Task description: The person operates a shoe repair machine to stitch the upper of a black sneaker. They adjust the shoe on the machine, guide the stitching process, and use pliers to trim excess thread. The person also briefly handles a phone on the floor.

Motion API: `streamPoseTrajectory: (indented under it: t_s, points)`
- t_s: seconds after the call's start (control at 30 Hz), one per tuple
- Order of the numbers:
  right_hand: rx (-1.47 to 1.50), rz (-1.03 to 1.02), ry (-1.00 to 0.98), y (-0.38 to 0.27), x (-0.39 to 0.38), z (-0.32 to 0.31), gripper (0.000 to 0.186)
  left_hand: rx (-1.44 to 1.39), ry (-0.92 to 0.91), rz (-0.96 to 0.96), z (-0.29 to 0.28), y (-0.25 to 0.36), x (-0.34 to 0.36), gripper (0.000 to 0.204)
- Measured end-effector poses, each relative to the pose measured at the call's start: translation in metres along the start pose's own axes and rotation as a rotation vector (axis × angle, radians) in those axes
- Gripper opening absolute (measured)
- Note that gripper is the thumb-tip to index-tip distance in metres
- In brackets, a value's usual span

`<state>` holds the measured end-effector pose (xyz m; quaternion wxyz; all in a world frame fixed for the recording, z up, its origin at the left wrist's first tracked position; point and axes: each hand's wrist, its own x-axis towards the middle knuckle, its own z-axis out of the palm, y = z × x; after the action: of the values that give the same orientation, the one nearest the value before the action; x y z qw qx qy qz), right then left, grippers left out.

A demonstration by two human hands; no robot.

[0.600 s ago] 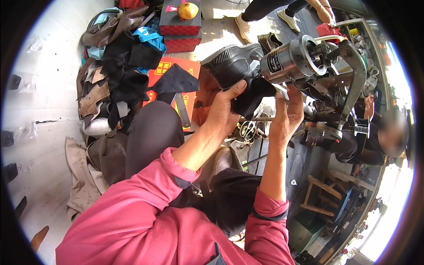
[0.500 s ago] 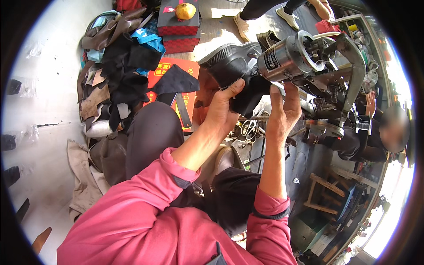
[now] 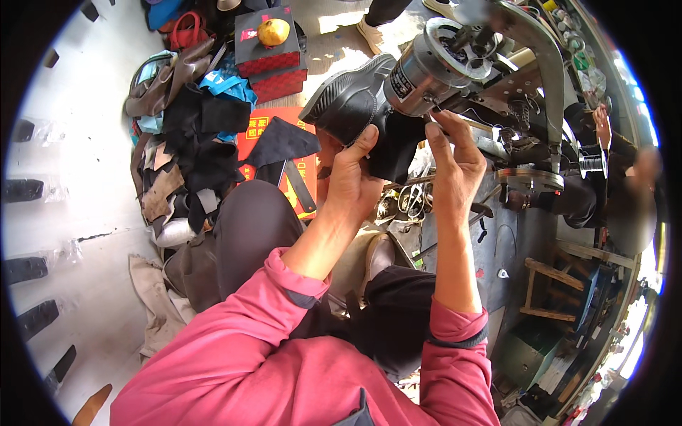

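A black shoe or ankle boot [image 3: 348, 106] with a thick ridged sole is tilted on its side against the sewing machine's silver cylindrical head [image 3: 412, 85]. My left hand [image 3: 353, 181] is closed around its dark upper, thumb on top and the other fingers hidden beneath. At the underside of the machine head is my right hand [image 3: 455, 160], its thumb and forefinger bent close together by a small metal part. Whatever lies between those fingertips is too small to make out. The upper's far end is hidden behind the machine head.
Leather scraps [image 3: 202, 121] pile up on the left, beside a red printed box [image 3: 266, 117] with a black offcut on it. Stacked boxes [image 3: 266, 67] carry a round yellow fruit [image 3: 273, 32]. A handwheel [image 3: 529, 179] juts out at right, near a wooden stool [image 3: 554, 273] and another person [image 3: 604, 184].
The view has shifted, so the boot and machine head sit further left in it. My right fingertips have come closer together under the machine head. My left hand keeps its hold.
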<state>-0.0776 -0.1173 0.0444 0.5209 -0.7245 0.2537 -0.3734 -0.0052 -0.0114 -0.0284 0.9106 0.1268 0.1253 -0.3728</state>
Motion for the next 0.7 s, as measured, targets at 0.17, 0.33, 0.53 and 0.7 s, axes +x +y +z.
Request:
streamPoseTrajectory:
  t_s: [0.17, 0.33, 0.53, 0.7]
  points:
    - [-0.240, -0.087, -0.063, 0.009, -0.003, -0.078, 0.026, 0.037, -0.078, -0.020, -0.005, 0.000, 0.004, 0.046]
    - [-0.833, 0.302, -0.084, 0.035, 0.002, -0.189, 0.030, 0.013, -0.079, -0.030, -0.002, 0.001, 0.002, 0.046]
    - [-1.184, 0.385, -0.144, 0.112, 0.012, -0.237, 0.059, 0.028, -0.025, -0.089, 0.000, 0.004, 0.002, 0.043]
    - [-0.895, 0.449, -0.015, 0.151, 0.009, -0.243, 0.039, 0.059, -0.044, -0.079, 0.001, 0.002, 0.001, 0.049]
